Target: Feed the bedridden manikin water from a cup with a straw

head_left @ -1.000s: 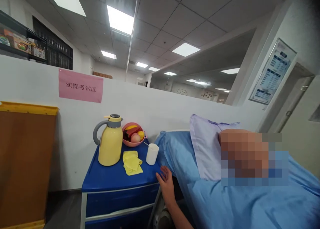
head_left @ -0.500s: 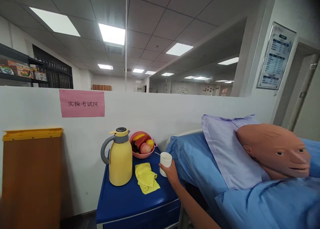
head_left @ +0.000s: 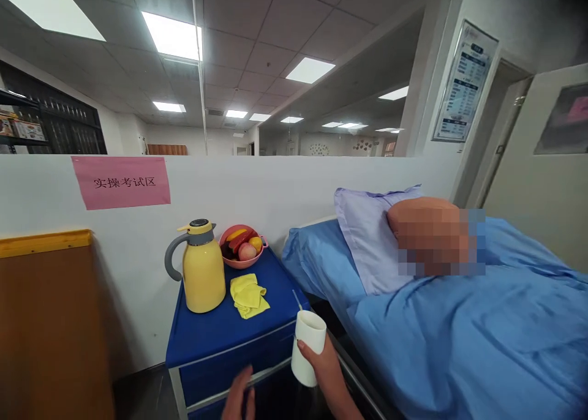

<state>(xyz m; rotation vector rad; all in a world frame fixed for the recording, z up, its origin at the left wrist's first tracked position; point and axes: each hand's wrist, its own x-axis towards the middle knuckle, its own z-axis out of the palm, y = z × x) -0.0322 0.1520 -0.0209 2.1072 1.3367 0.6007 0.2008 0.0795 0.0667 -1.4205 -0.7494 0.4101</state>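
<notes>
Pink sheet [head_left: 121,183]: reads "实操考试区" (practical examination area), five black characters in one horizontal row; fixed to the white partition [head_left: 257,190] at the left of the frame, just under its top edge.
Framed notice [head_left: 465,82]: mounted on the wall [head_left: 513,22] at the upper right of the frame; printed in several blocks of fine lines with dark blue heading bars; too small to read.
Pink paper [head_left: 579,109]: seen at the window [head_left: 554,132] of the door [head_left: 542,193], far right of the frame; too blurred to read.
Printed boxes [head_left: 27,130]: stacked on the shelf [head_left: 22,143] at the left edge of the frame; marked with lettering too small to read.
</notes>
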